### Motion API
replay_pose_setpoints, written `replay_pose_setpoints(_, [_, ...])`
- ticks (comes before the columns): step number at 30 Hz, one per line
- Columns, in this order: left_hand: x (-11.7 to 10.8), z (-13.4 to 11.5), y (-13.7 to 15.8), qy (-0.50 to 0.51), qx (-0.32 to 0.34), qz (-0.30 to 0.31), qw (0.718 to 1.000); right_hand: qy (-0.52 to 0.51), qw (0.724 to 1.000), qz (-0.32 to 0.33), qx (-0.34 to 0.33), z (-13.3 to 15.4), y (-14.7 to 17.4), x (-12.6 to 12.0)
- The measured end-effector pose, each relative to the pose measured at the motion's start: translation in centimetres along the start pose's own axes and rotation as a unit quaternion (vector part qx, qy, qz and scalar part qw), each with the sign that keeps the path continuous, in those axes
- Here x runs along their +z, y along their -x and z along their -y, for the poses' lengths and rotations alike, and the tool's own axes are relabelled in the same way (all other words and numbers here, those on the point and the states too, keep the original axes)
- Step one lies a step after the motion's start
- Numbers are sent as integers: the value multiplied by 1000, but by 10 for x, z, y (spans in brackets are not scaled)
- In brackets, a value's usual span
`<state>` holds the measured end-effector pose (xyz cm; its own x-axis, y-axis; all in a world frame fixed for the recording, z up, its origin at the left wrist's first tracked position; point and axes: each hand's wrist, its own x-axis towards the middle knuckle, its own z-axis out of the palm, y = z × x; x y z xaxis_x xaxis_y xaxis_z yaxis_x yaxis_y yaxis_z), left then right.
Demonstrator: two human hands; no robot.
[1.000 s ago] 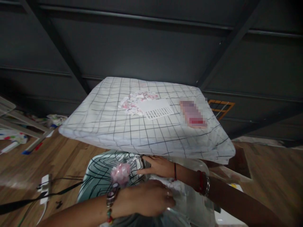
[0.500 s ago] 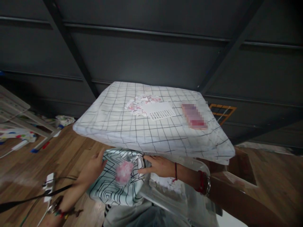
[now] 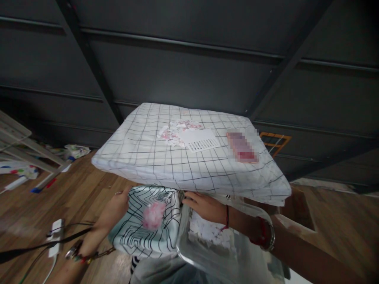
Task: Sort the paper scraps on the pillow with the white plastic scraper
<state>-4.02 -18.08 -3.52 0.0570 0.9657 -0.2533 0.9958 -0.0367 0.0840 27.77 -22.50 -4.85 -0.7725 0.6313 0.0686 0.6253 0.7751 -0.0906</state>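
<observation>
A light teal and white cloth with black maze-like lines (image 3: 139, 234) hangs as a hollow in front of me, its shape like a lined box or bag. In its middle lies a pink and white fluffy clump (image 3: 154, 215). My left hand (image 3: 116, 209) is closed on the cloth's far left edge. At the far right corner, my right hand (image 3: 203, 207) is closed with its fingertips at the cloth's edge, over the rim of a clear plastic bin (image 3: 189, 258). White paper scraps (image 3: 209, 230) lie inside that bin.
A padded surface under a white checked cloth (image 3: 130, 146) stands ahead, bearing pink and white shreds (image 3: 170, 132), a white comb-like card (image 3: 199, 139) and a blurred pink phone-like object (image 3: 242, 146). A power strip (image 3: 55, 236) lies on the left floor. Dark panels (image 3: 183, 75) rise behind.
My right hand has drawn its spread fingers together and moved right to the cloth's corner. The cloth's right side now looks smoother, and the hollow more open. My left hand stays at its edge.
</observation>
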Motion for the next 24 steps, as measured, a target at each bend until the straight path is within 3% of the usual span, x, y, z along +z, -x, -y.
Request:
replay_pose_setpoints(8, [3, -7, 2, -4, -9, -12, 1000, -5, 999, -30, -43, 17, 1, 1])
replay_pose_setpoints(15, [-1, -7, 2, 3, 5, -7, 1000, 8, 999, -35, -27, 7, -12, -1])
replay_pose_setpoints(24, [3, -5, 6, 19, 26, 14, 999, -45, 999, -17, 19, -8, -5, -11])
